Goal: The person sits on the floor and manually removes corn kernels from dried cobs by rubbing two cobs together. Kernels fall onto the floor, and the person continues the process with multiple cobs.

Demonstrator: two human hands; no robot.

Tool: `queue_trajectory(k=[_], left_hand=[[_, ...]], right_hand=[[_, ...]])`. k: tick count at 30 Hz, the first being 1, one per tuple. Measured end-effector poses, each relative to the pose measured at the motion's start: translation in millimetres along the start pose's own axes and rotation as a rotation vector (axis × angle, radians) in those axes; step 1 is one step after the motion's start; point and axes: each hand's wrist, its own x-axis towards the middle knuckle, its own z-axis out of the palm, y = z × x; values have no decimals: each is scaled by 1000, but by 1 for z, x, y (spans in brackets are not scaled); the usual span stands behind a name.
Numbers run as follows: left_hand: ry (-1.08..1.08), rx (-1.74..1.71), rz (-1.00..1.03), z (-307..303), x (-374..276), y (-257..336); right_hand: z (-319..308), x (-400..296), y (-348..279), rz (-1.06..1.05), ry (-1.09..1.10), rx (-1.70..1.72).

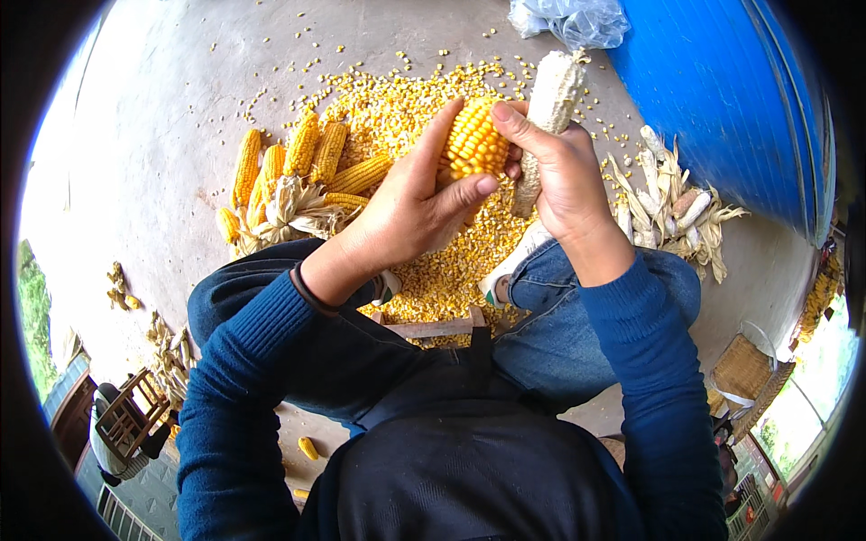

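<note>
A yellow ear of corn (473, 138) is gripped in my left hand (406, 206), its kernels still on the cob where I can see it. My right hand (565, 172) holds a pale, bare corncob (556, 88) upright in its palm, and its thumb presses near the ear's upper right side. The ear's lower part is hidden by my left fingers. Below both hands spreads a heap of loose kernels (379, 111) on the concrete floor. Several unshelled ears (329, 152) with peeled-back husks (298, 209) lie to the left of the heap.
Stripped cobs and dry husks (666, 196) are piled at right, beside a large blue sheeted object (724, 88). Clear plastic (572, 24) lies at the top. A wooden bar (433, 328) sits between my legs. A woven basket (744, 368) stands lower right, a wooden chair (132, 416) lower left.
</note>
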Motion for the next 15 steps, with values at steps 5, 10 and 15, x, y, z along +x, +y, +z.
queue_trajectory(k=[5,10,15], left_hand=[[4,-63,-11,-10,-1,-4],[71,-229,-126,-1,0,0],[-23,-207,-76,-5,-4,1]], right_hand=[[3,3,-2,-6,34,95],[6,-3,3,-36,-3,-94],[3,-2,-3,-5,-12,-21]])
